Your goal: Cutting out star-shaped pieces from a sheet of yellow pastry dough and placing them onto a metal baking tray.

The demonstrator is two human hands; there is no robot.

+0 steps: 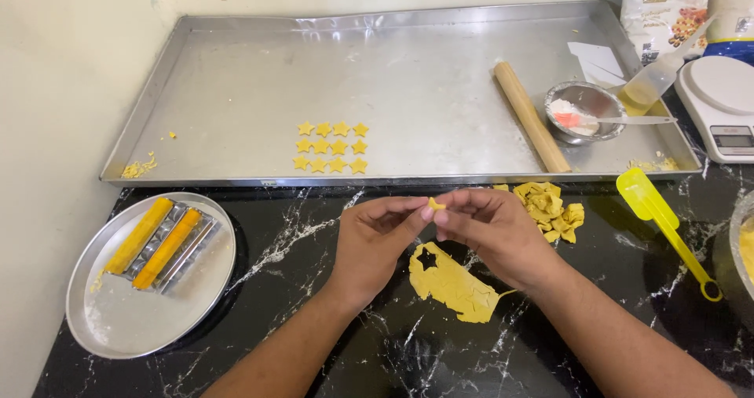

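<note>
A small yellow dough piece [436,204] is pinched between the fingertips of the left hand [375,237] and right hand [491,233], above a rolled dough sheet [455,284] with a star-shaped hole; its long axis cannot be told. Twelve dough stars [331,146] are laid in rows on the baking tray [236,91].

Bright, even indoor light from above. Soft glare across metal baking tray [236,76] and round plate [118,319]; faint sheen on black marble counter [298,233]. Shadows short, diffuse under hands. Focus sharp at centre; mild wide-angle bending at frame edges. Bag top right clipped, slightly overexposed. No motion blur.
</note>
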